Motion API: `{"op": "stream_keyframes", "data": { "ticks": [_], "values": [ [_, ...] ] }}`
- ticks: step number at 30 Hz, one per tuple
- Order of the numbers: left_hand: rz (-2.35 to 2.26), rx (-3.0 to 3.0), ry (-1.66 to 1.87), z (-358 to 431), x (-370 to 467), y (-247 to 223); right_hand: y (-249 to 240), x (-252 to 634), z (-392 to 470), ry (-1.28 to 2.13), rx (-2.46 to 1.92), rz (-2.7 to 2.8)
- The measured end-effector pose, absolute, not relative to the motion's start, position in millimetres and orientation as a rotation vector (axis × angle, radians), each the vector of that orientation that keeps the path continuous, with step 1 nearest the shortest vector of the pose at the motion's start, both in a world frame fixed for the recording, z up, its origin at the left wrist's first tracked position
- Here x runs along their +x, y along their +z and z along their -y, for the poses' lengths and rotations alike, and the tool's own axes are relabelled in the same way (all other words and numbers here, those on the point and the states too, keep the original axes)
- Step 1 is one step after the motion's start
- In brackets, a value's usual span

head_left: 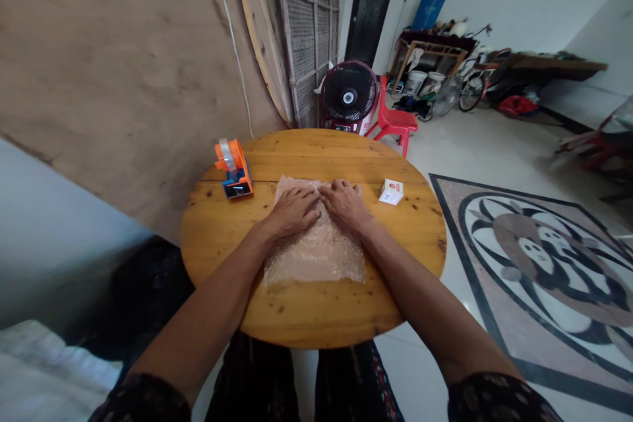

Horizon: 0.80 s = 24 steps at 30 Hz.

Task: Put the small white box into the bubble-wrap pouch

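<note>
A sheet of bubble wrap lies spread on the round wooden table in front of me. My left hand rests flat on its upper left part, fingers stretched out. Beside it, my right hand presses on the upper right part with its fingers extended too. The fingertips of both hands come close together near the sheet's far edge. Nothing shows in either hand's grip. A small white box stands right of the sheet, and an orange and blue tape dispenser with clear tape stands to the left.
Beyond the table's far edge stand a dark fan and a red plastic chair. A large wooden board leans close on the left. Farther back are a bicycle and a cluttered wooden stand.
</note>
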<state>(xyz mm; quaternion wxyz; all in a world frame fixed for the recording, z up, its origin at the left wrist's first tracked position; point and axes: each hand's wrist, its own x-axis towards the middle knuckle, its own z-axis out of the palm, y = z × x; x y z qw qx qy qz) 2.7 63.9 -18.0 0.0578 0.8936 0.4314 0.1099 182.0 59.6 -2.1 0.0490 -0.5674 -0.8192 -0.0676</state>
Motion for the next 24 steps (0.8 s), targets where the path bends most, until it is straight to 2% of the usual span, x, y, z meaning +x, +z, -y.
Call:
{"op": "stream_keyframes", "data": {
  "ticks": [10,24],
  "values": [
    [-1.329,2.702,0.444,-60.2,0.7,-15.1,-2.9,181.5,-59.0,-0.193,-1.735,2.463],
    [-1.395,2.663,0.305,-63.8,-2.7,-19.2,-4.6,187.4,-61.2,-0.163,-1.724,2.479]
  ]
}}
